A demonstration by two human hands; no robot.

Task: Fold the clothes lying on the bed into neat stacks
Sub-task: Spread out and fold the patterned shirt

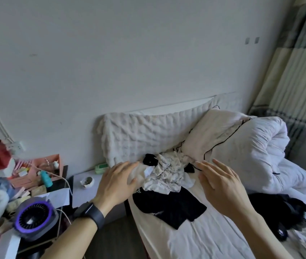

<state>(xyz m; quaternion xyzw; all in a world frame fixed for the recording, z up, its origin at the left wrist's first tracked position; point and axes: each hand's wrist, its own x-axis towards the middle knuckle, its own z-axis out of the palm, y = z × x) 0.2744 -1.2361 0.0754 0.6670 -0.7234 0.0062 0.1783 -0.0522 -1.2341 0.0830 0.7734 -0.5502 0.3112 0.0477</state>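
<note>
A crumpled pile of clothes lies on the bed (195, 238) near the head end: a white patterned garment (167, 172) on top, a black garment (169, 206) spread flat in front of it, and a small black piece (149, 158) behind. My left hand (117, 181), with a dark watch on the wrist, hovers with straight fingers at the pile's left edge. To the right of the pile my right hand (219, 186) is held with fingers spread. Neither hand holds anything. More dark clothes (279, 208) lie at the right.
A rolled white duvet (257, 154) and a pillow (212, 133) fill the bed's far right. A quilted white cushion (141, 135) leans on the wall. Left of the bed stand a white nightstand (83, 191) and a cluttered desk with a purple-ringed fan (34, 219).
</note>
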